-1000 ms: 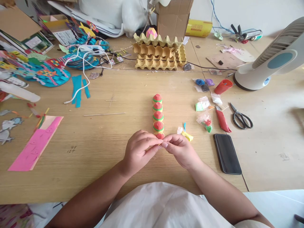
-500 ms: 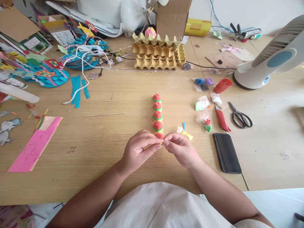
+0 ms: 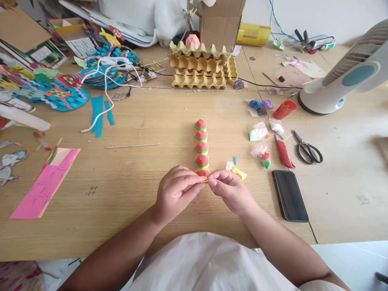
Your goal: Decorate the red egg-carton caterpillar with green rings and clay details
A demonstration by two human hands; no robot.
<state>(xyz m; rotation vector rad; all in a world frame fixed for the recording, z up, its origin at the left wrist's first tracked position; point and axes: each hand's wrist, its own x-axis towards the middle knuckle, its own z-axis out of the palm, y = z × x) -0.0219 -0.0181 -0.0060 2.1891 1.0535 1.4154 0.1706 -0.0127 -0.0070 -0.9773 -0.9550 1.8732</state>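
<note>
Between the fingertips of my left hand (image 3: 179, 189) and my right hand (image 3: 230, 190) is a thin yellow strip of clay (image 3: 205, 181), pinched from both sides. Just beyond my fingers, a row of egg-carton cups (image 3: 201, 148) runs away from me, painted red on top with green bands and yellow below. The nearest cup is partly hidden by my fingertips. Right of it lies a piece of yellow clay (image 3: 239, 173) on its wrapper, with a small blue stick (image 3: 235, 160) beside it.
To the right are a phone (image 3: 290, 195), scissors (image 3: 308, 150), a red cutter (image 3: 284, 152), bags of coloured clay (image 3: 261, 152) and a white fan (image 3: 339, 76). Egg cartons (image 3: 198, 81) stand at the back. Pink card (image 3: 47, 184) and a thin wooden stick (image 3: 132, 146) lie left.
More of the yellow strip shows between my fingertips. Both hands stay in nearly the same place, and the things on the table have not moved.
</note>
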